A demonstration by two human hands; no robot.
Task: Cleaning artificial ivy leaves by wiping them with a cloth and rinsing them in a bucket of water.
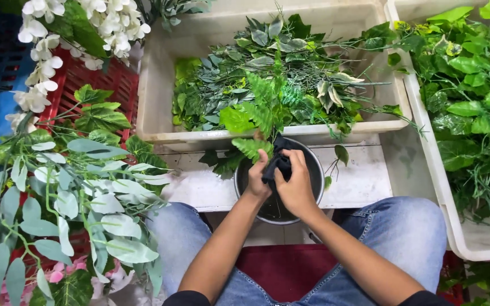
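A round dark pot with a pale rim stands on a white board between my knees. Both hands are over it. My left hand and my right hand together grip a wad of black material at the base of a bunch of artificial green fern and leaf stems. The stems rise from the pot toward the far side. The pot's inside is dark and mostly hidden by my hands.
A cream plastic tub full of loose artificial greenery lies just beyond the pot. A second tub of leaves is at the right. At the left are pale-leaf branches, white flowers and a red crate.
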